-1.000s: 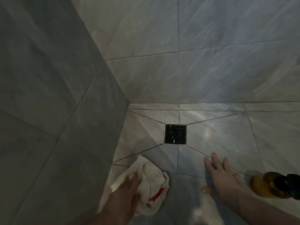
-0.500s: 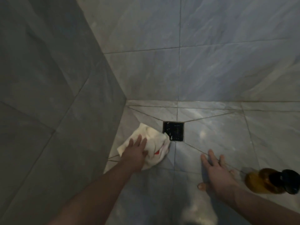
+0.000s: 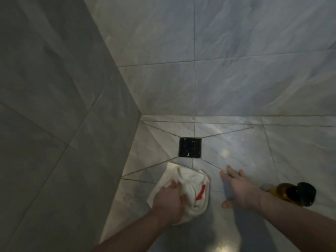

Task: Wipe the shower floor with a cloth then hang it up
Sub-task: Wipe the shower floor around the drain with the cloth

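Left hand (image 3: 168,201) hiding part of the bunched white cloth (image 3: 189,190) it is gripping, right hand (image 3: 241,190) lying flat, fingers spread, on the shower floor (image 3: 245,153) beside it, amber bottle (image 3: 289,195) blurring just beyond the right wrist

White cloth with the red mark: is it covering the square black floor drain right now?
No, the white cloth with the red mark lies on the tiles below the square black floor drain, which is fully uncovered.

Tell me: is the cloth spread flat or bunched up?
Bunched up. The white cloth lies crumpled in folds on the shower floor, just below the drain, with the left hand pressing on it.
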